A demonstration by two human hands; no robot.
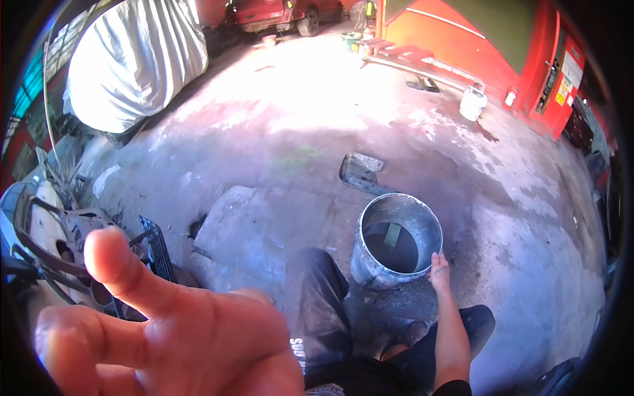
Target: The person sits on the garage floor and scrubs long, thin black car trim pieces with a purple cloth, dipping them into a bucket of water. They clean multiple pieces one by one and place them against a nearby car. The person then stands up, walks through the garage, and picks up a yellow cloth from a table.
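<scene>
My left hand (213, 326) is raised close to the camera at lower left, palm showing and fingers apart, with nothing in it. Ahead of my knees stands a large paint-stained bucket (371, 274), upright on the concrete floor. My right hand (440, 271) grips its near right rim. Dark liquid (391, 255) covers the bottom of the bucket, and a greenish rectangular block (392, 235) sits in it. Just behind the bucket lies a dark curved part (357, 174) beside a rough grey block (367, 161).
Loose car parts (89, 222) and a black grille-like panel (157, 250) crowd the left. Beyond them is a vehicle under a silver cover (141, 64). A white bucket (473, 104), sandals (423, 84) and a fire extinguisher (510, 97) are at back right. A red vehicle (267, 15) stands far back.
</scene>
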